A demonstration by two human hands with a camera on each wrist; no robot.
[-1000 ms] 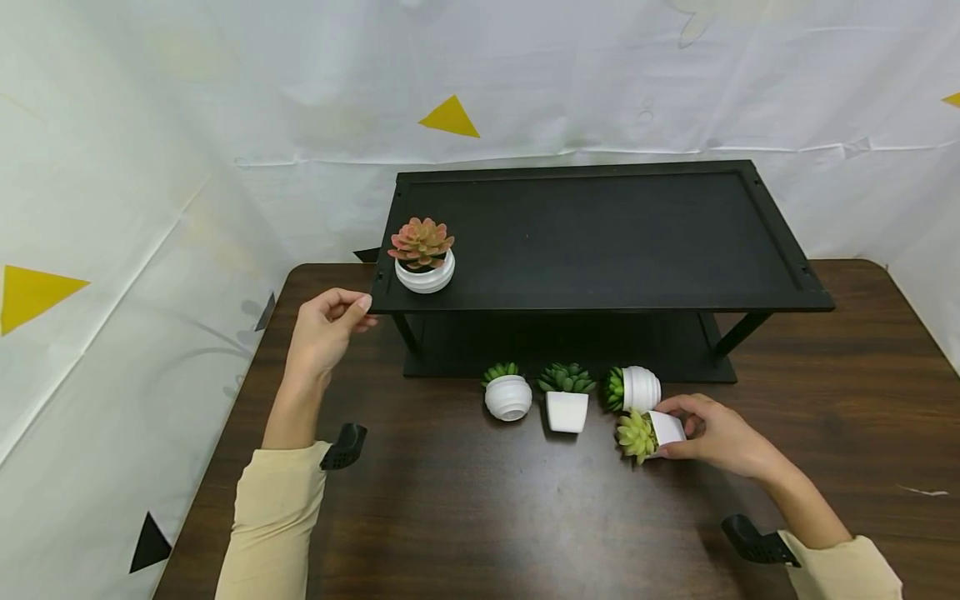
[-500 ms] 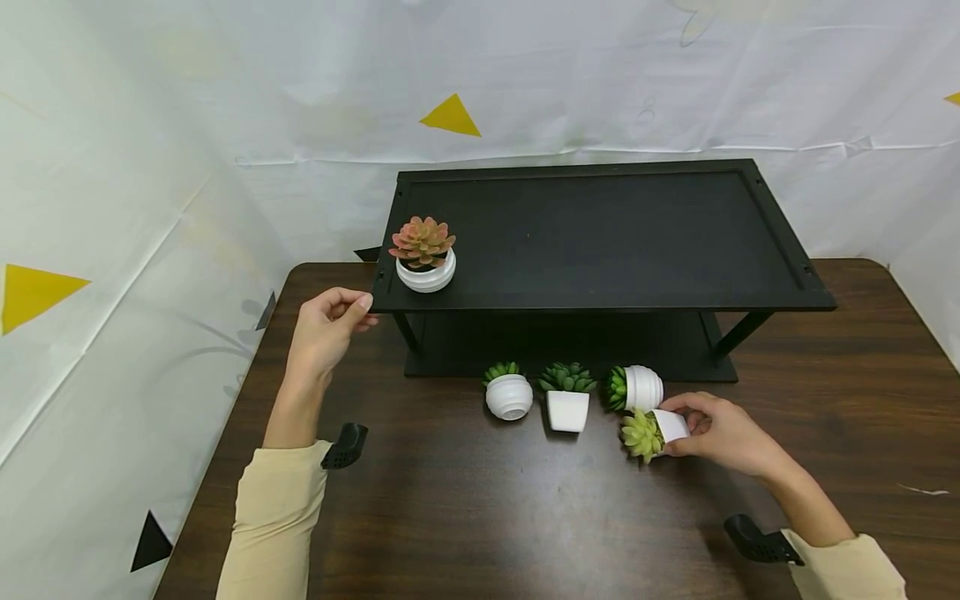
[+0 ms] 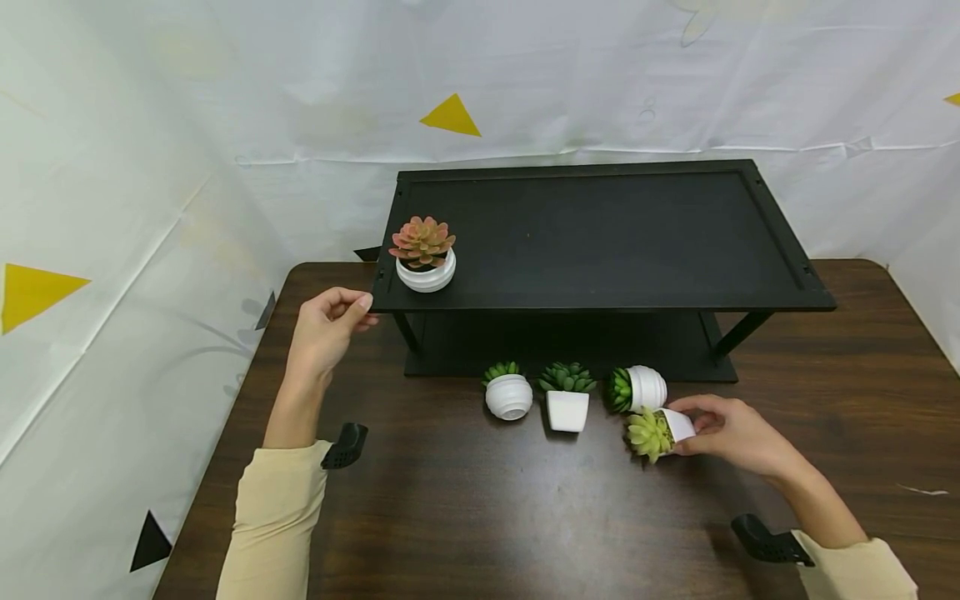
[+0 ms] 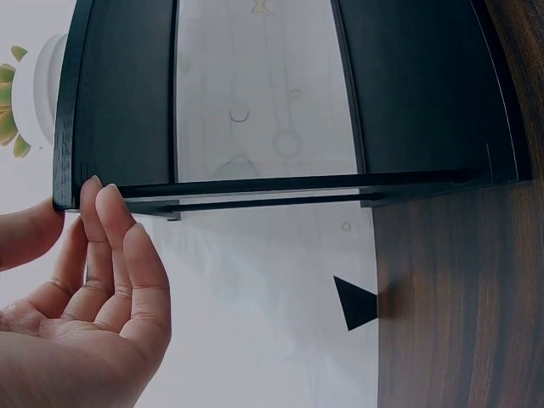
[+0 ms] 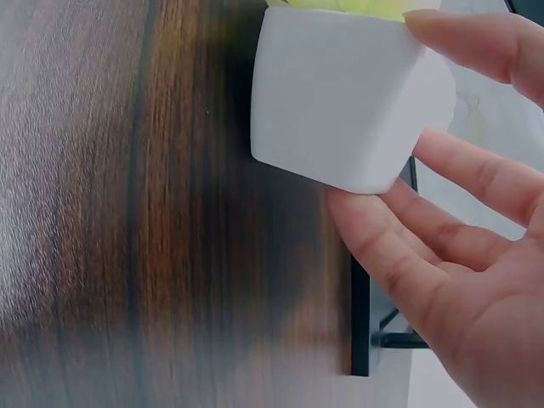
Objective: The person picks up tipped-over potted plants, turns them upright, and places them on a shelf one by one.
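My left hand (image 3: 324, 337) pinches the front left corner of a black two-tier shelf (image 3: 600, 242), thumb on one face of the top board and fingertips on the other, as the left wrist view shows. With thumb and fingers, my right hand (image 3: 731, 433) holds the square white pot (image 5: 331, 98) of a light-green succulent (image 3: 649, 435), tipped on its side with its leaves to the left. Right behind it lies a round white pot (image 3: 648, 388) with a green succulent, also on its side. A pink-orange succulent (image 3: 422, 242) stands upright in a white pot on the shelf's top left.
Along the shelf's lower front edge lie a round white pot with a green succulent (image 3: 509, 398) and a square white pot with a dark-green succulent (image 3: 567, 410). The brown wooden table (image 3: 480, 525) extends toward me. White sheeting (image 3: 570, 83) hangs behind and at the left.
My right hand has shifted slightly to the right, along with the light-green succulent. The round pot behind it has slid a little right too. My left hand stays at the shelf corner.
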